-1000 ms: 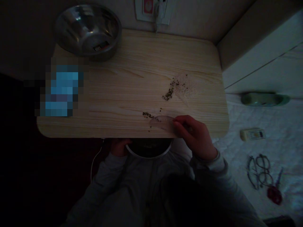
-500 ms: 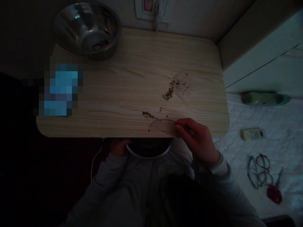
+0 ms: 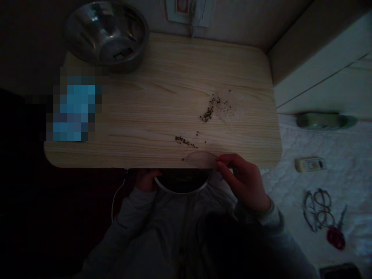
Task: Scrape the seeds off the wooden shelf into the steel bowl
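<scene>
Clear sheet [image 3: 200, 159] is pinched by the right hand [image 3: 243, 181] at the table's [image 3: 145, 116] near edge, beside dark seeds [image 3: 183, 141], while a dark bowl [image 3: 183, 184] is clasped below by the left hand [image 3: 147, 179], presumably so falling seeds are caught

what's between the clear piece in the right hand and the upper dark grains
In the head view, a few stray grains and the right end of the lower grain row lie there.
</scene>
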### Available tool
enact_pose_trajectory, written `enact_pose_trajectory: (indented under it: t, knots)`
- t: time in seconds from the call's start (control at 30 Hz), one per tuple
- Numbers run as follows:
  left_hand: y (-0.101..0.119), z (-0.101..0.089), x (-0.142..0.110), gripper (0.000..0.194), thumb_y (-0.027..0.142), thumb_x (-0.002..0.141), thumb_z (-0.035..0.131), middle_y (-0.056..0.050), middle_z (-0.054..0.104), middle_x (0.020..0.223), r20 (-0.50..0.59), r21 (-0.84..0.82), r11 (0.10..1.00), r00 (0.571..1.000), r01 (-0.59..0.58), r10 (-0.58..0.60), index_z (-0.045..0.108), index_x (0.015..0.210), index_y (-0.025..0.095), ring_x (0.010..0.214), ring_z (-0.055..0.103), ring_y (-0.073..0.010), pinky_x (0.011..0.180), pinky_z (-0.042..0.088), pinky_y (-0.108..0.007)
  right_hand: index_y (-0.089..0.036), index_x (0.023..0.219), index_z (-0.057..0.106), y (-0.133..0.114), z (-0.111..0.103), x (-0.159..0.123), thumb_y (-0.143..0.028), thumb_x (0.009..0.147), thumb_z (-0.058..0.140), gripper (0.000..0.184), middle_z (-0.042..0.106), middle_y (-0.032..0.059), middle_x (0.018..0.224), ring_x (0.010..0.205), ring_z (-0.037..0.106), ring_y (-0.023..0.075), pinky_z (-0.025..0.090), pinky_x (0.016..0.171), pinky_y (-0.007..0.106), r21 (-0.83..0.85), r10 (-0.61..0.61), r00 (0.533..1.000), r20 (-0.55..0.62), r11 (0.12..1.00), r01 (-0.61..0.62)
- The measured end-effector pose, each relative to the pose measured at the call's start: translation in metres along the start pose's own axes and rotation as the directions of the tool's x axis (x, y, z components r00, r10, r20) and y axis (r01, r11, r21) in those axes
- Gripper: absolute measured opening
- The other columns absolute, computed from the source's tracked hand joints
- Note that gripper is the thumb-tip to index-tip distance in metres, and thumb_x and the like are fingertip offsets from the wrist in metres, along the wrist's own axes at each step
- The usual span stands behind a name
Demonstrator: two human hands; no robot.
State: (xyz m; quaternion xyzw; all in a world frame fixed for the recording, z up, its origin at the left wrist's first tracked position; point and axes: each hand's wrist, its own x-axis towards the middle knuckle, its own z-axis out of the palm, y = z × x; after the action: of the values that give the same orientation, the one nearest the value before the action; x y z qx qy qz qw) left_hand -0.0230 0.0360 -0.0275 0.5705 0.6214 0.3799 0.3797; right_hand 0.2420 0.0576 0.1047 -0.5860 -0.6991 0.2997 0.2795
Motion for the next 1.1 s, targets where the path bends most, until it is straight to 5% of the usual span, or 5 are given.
enact_pose_trajectory:
  t: [0.47, 0.93, 1.1]
  knots:
    - [0.003, -0.011, 0.002, 0.021, 0.021, 0.037, 0.072, -0.004, 0.070, 0.075, 0.180, 0.157, 0.975, 0.975, -0.159, 0.130, 0.069, 0.057, 0.024, 0.081, 0.062, -0.0322, 0.073, 0.049, -0.047, -0.019, 0.082, 0.056, 0.003, 0.007, 0.002, -0.025, 0.079, 0.051, 0.009, 0.062, 0.0014, 0.070, 0.062, 0.058, 0.0123, 0.047, 0.056, 0.025, -0.042, -0.003, 1.000, -0.025, 0.999, 0.002]
    - [0.006, -0.001, 0.001, 0.012, 0.018, 0.041, 0.066, -0.005, 0.069, 0.071, 0.067, 0.094, 0.993, 0.996, -0.072, 0.066, 0.066, 0.052, 0.024, 0.081, 0.061, -0.0329, 0.077, 0.045, -0.052, -0.020, 0.085, 0.061, 0.003, 0.001, 0.006, -0.028, 0.080, 0.051, 0.014, 0.065, 0.0024, 0.074, 0.070, 0.059, 0.0149, 0.047, 0.064, 0.029, -0.010, -0.094, 0.986, 0.140, 0.995, 0.096]
    - [0.003, -0.005, 0.000, 0.017, 0.019, 0.037, 0.069, -0.005, 0.068, 0.073, 0.101, 0.080, 0.993, 0.991, -0.092, 0.084, 0.066, 0.053, 0.024, 0.080, 0.061, -0.0328, 0.076, 0.045, -0.051, -0.021, 0.088, 0.061, 0.013, -0.006, 0.008, -0.029, 0.079, 0.052, 0.015, 0.066, 0.0026, 0.080, 0.070, 0.059, 0.0146, 0.048, 0.062, 0.027, 0.007, -0.015, 1.000, 0.014, 1.000, 0.015]
